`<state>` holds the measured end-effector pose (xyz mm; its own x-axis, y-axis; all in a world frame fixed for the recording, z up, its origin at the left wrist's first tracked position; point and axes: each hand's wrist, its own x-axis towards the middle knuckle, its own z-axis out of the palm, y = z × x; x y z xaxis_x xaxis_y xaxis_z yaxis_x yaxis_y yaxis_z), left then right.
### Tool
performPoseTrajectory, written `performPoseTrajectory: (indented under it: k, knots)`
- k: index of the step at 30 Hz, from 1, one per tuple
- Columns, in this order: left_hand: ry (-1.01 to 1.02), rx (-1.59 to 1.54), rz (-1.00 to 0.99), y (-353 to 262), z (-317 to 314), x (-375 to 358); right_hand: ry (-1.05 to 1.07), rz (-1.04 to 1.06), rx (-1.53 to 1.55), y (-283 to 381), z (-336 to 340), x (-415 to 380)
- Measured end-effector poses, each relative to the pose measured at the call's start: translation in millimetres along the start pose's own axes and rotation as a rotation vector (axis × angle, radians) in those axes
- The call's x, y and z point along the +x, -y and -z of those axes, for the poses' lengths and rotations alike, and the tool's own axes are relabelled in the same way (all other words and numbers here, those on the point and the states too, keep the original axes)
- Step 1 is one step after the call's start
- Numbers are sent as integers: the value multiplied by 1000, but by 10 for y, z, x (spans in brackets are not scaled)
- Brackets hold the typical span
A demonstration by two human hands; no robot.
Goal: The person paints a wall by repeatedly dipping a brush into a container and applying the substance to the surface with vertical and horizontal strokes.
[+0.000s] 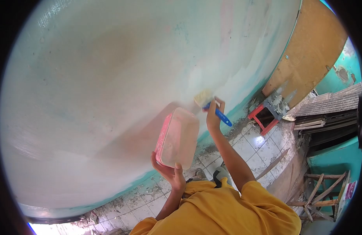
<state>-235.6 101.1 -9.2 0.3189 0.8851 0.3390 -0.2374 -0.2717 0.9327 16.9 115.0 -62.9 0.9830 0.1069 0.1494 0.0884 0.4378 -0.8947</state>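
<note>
The person's right hand (214, 113) is gripping a wide, flat paintbrush (223, 116) near its ferrule, with the blue plastic handle pointing back and the cream bristles (203, 97) lying at the wall (110, 78). The left hand (175, 177) is clamping the lower end of a rectangular pink plastic tub (163, 141), tilting its opening toward the body; the hands are working apart, the tub sitting just beside the brush.

A light, steady pressure would probably be serving the bristles best, fanning them evenly in long, overlapping strokes, while a tub staying close and more level would be catching drips. How much liquid it is holding is not clear.

The broad surface is showing milky, streaked white over turquoise, with faint pink patches and glossy marks. Below, square white floor tiles (245, 150) are carrying dark grime, and a red-framed stool (270, 128) is bearing crumpled, pale-smeared material.
</note>
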Motion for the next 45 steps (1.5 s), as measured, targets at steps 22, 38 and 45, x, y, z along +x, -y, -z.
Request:
performPoseTrajectory:
  k: [22,38,45]
  knots:
    - [209,29,-167,94,-6,-100,482,-72,-500,1415,176,-750]
    - [115,25,-97,6,25,-68,203,-206,-270,1493,532,-677]
    - [68,25,-84,-13,87,-64,134,8,-192,1244,152,-228]
